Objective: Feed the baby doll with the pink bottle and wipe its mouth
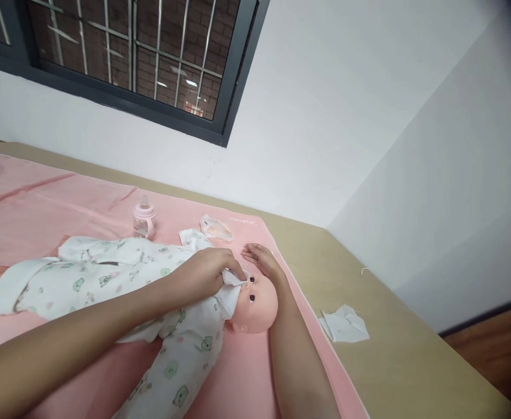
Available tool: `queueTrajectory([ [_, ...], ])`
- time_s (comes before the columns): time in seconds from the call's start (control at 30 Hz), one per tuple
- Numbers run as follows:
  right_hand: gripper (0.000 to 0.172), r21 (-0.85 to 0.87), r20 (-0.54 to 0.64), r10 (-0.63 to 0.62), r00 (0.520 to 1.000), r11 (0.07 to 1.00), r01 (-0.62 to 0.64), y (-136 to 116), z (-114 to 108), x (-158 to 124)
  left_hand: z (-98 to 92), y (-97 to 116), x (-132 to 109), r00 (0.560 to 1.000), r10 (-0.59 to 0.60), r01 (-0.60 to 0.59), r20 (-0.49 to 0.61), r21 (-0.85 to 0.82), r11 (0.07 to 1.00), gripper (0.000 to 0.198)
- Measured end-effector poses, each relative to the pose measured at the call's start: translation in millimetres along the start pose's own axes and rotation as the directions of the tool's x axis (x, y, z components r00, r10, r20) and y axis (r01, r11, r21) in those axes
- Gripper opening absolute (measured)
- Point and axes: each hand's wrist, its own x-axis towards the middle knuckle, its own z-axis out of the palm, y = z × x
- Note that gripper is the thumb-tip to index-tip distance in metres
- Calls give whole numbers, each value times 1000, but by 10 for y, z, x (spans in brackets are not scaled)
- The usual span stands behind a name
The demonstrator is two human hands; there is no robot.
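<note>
A baby doll (258, 308) in white pyjamas with a green bear print lies on its back, its head to the right. My left hand (214, 270) reaches over the chest and pinches a white tissue (231, 279) against the lower face, so the doll's mouth is covered. On the far side of the head, my right hand (259, 258) rests with its fingers stretched out and holds nothing. Its forearm runs along the crown of the doll's head.
A pink baby bottle (144, 220) stands beyond the doll's body. Near its far arm lies a clear plastic packet (217, 228). A pink sheet (63, 201) covers much of the wooden surface (347, 273). Another white tissue (345, 324) lies on the bare wood at right.
</note>
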Motion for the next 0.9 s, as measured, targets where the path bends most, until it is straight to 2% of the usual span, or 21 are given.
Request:
queueTrajectory([
  [0.1, 7, -1, -2, -3, 1000, 1000, 3, 5, -5, 5, 15, -4, 12, 1000, 6, -6, 16, 25, 1000, 52],
  [0.23, 6, -9, -5, -3, 1000, 1000, 3, 7, -7, 12, 14, 23, 32, 999, 16, -20, 31, 112, 993, 32],
  [0.37, 7, -11, -5, -3, 1000, 1000, 3, 8, -9, 16, 9, 47, 46, 999, -32, 28, 25, 159, 987, 21],
  [0.53, 7, -15, -4, 4, 1000, 1000, -5, -4, -7, 0, -41, 26, 39, 999, -41, 41, 4, 116, 992, 16],
  [0.63, 7, -12, 2, 1, 1000, 1000, -1, -4, -10, -3, -98, 45, 3, 996, -88, 88, -7, 52, 995, 15],
  [0.77, 8, -8, 7, -7, 1000, 1000, 7, 23, -29, 25, -130, 140, -65, 986, -153, 151, 73, 33, 988, 12],
  [0.9, 9, -12, 13, -19, 1000, 1000, 19, 53, -47, 56, -94, 206, -97, 986, -102, 82, 134, 150, 985, 17],
])
